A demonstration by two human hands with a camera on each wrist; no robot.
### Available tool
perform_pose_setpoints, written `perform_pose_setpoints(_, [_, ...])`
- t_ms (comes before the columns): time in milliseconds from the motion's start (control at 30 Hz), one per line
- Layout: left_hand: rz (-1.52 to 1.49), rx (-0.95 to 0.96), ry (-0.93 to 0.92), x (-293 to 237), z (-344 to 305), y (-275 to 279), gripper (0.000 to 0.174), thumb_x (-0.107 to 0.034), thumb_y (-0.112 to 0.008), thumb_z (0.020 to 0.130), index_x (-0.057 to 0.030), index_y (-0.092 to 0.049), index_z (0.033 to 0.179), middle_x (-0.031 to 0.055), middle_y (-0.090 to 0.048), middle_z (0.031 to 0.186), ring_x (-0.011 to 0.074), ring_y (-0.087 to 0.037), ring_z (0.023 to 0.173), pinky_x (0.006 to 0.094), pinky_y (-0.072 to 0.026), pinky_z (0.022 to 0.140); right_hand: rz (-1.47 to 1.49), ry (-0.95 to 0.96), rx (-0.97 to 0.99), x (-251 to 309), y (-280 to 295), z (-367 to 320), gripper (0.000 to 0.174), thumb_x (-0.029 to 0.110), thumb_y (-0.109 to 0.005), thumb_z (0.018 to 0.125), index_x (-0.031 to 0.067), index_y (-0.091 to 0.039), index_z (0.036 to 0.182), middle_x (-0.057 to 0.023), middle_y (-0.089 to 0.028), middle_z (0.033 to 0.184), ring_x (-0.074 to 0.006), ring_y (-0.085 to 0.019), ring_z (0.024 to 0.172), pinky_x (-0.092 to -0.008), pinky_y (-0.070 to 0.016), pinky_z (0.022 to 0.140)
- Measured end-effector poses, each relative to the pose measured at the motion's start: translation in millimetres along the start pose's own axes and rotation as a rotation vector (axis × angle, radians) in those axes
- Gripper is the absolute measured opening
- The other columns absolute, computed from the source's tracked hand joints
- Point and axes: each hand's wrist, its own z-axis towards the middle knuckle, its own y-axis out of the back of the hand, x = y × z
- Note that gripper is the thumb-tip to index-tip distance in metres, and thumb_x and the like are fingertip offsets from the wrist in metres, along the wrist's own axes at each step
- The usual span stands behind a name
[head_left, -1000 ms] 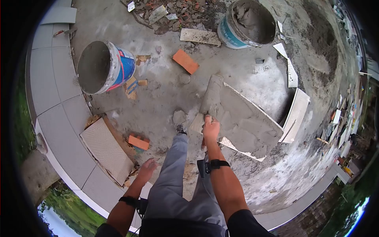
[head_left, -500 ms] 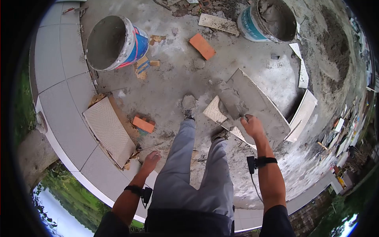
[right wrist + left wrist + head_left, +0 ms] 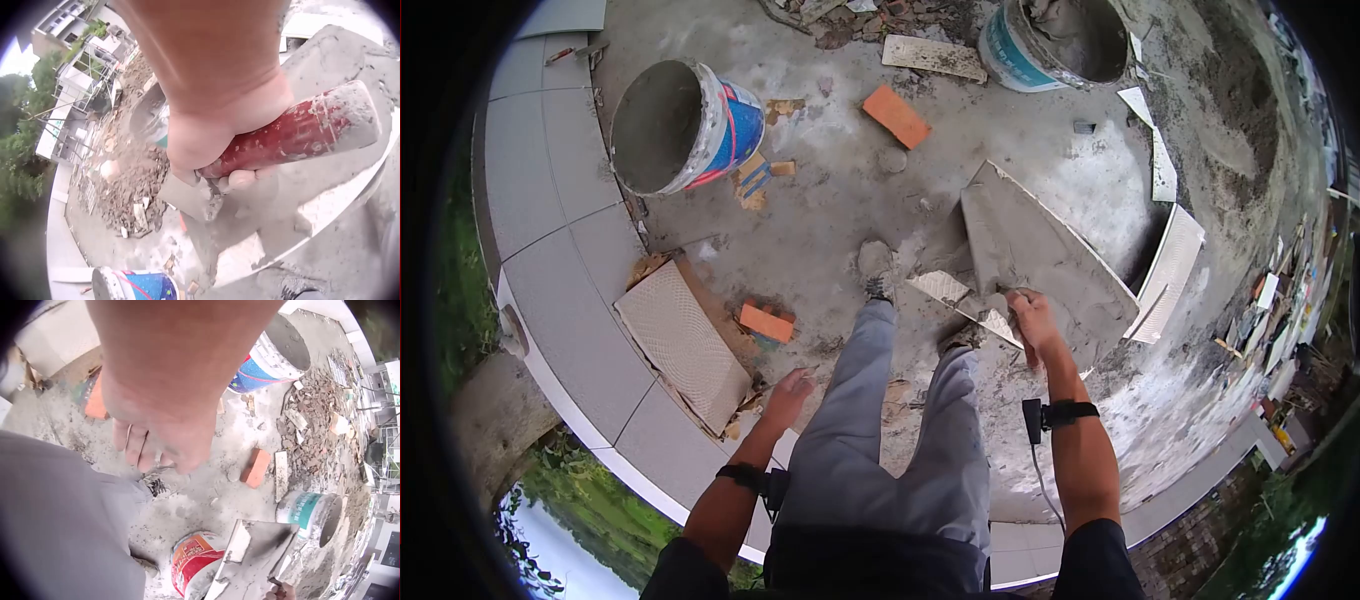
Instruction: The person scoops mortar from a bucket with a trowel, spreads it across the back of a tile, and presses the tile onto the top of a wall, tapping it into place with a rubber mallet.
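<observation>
My right hand (image 3: pixel 1035 318) grips a trowel by its red, mortar-spattered handle (image 3: pixel 287 140). Its grey blade (image 3: pixel 194 199) is over the near left part of a large tile (image 3: pixel 236 544). Wet grey mortar (image 3: pixel 1050 250) covers most of that tile, while a ribbed pale strip shows bare along its near left edge. Beneath the tile, a red and orange bucket (image 3: pixel 190 559) is visible in the left wrist view. Away from the tile, my left hand (image 3: pixel 788 398) hangs beside my left leg with loosely bent fingers, holding nothing.
A blue and white bucket (image 3: pixel 745 125) stands at the far left, and a teal and white bucket (image 3: pixel 1015 55) of mortar at the back. An orange brick (image 3: pixel 897 116) lies between them. Another ribbed tile (image 3: pixel 683 345) lies at left, near a second brick (image 3: pixel 767 322).
The right hand has moved right and drawn the trowel back from the tile's left end toward its near edge. Mortar bunched under the blade half a second ago now appears spread. The left hand stays idle.
</observation>
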Motion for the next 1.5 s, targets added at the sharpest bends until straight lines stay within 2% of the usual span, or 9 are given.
perform_pose_setpoints(167, [0.087,0.035,0.076,9.6,3.9,0.0,0.04,-0.027,-0.061,0.095,0.0008,-0.059,0.123,0.0109,-0.067,0.108,0.016,-0.06,0.099,0.0303,-0.0467,0.089,0.005,-0.07,0.01,-7.2,28.1,-16.9,0.034,0.034,-0.058,0.09,0.0014,-0.062,0.081,-0.004,-0.051,0.056,-0.0137,-0.046,0.043,-0.0329,-0.0387,0.044])
perform_pose_setpoints(300, [0.258,0.03,0.036,-0.9,-3.1,3.7,0.042,-0.029,-0.063,0.093,-0.0012,-0.059,0.125,0.0148,-0.068,0.109,0.0223,-0.063,0.099,0.0331,-0.0471,0.089,-0.136,-0.089,0.225,-30.8,0.7,-44.6,0.036,0.034,-0.059,0.089,-0.0008,-0.063,0.084,-0.0052,-0.053,0.057,-0.0151,-0.049,0.045,-0.0327,-0.04,0.045])
perform_pose_setpoints(433, [0.39,0.067,-0.112,-5.0,0.6,-0.1,0.044,-0.029,-0.062,0.092,-0.0017,-0.058,0.125,0.0182,-0.068,0.109,0.0311,-0.065,0.099,0.0363,-0.0482,0.092,-0.088,0.035,0.001,-103.8,-50.5,-38.2,0.041,0.034,-0.063,0.089,-0.0052,-0.065,0.101,-0.014,-0.063,0.064,-0.0183,-0.061,0.052,-0.0343,-0.047,0.052])
perform_pose_setpoints(600, [1.024,0.339,-0.48,-19.0,-15.3,-68.3,0.046,-0.032,-0.061,0.093,-0.0026,-0.057,0.128,0.0168,-0.059,0.126,0.0359,-0.052,0.12,0.0427,-0.0414,0.104,-0.039,0.219,-0.462,-111.7,-182.5,-20.1,0.039,0.037,-0.061,0.092,0.0002,-0.062,0.105,-0.0296,-0.065,0.08,-0.0512,-0.061,0.081,-0.0548,-0.0477,0.068])
perform_pose_setpoints(767, [1.196,0.625,-0.513,11.0,-20.3,-103.8,0.053,-0.042,-0.056,0.095,-0.0058,-0.054,0.134,0.0145,-0.049,0.139,0.0326,-0.04,0.132,0.0441,-0.0317,0.111,-0.137,0.186,-0.423,-154.5,-220.3,-16.2,0.036,0.036,-0.059,0.092,0.0009,-0.059,0.1,-0.0283,-0.066,0.08,-0.0497,-0.063,0.08,-0.0567,-0.0483,0.071])
perform_pose_setpoints(933, [1.189,0.589,-0.481,21.5,-24.9,-94.7,0.055,-0.046,-0.054,0.096,-0.0066,-0.054,0.135,0.0139,-0.05,0.139,0.0332,-0.039,0.134,0.044,-0.0299,0.113,-0.296,0.158,-0.214,-191.6,-195.2,-83.9,0.047,0.044,-0.059,0.09,-0.0008,-0.061,0.105,-0.03,-0.066,0.085,-0.0493,-0.063,0.087,-0.0564,-0.0489,0.076])
perform_pose_setpoints(1167, [1.157,0.5,-0.268,44.2,-62.3,-75.6,0.057,-0.046,-0.056,0.094,-0.0051,-0.053,0.134,0.0191,-0.056,0.132,0.0374,-0.052,0.123,0.0421,-0.04,0.106,0.051,0.249,-0.32,-153.7,-173.3,-94.5,0.05,0.045,-0.057,0.092,-0.0035,-0.063,0.101,-0.0318,-0.066,0.087,-0.0496,-0.064,0.087,-0.0535,-0.0495,0.078])
perform_pose_setpoints(1400, [1.006,0.405,-0.13,63.5,-69.8,-27.8,0.054,-0.045,-0.057,0.095,-0.0067,-0.055,0.133,0.0193,-0.061,0.128,0.0349,-0.058,0.118,0.0404,-0.0445,0.101,0.387,0.095,-0.017,-75.6,-122.0,-85.6,0.046,0.041,-0.056,0.094,-0.0041,-0.062,0.085,-0.0114,-0.059,0.063,-0.0192,-0.057,0.051,-0.037,-0.0439,0.049])
perform_pose_setpoints(1500, [1.046,0.337,-0.146,61.9,-60.6,-10.8,0.055,-0.044,-0.056,0.095,-0.0045,-0.054,0.134,0.019,-0.065,0.122,0.0353,-0.061,0.113,0.041,-0.0468,0.098,0.406,0.095,-0.031,-114.0,-171.1,-92.6,0.048,0.042,-0.056,0.093,-0.0051,-0.061,0.087,-0.0172,-0.064,0.07,-0.0297,-0.064,0.06,-0.042,-0.0482,0.058])
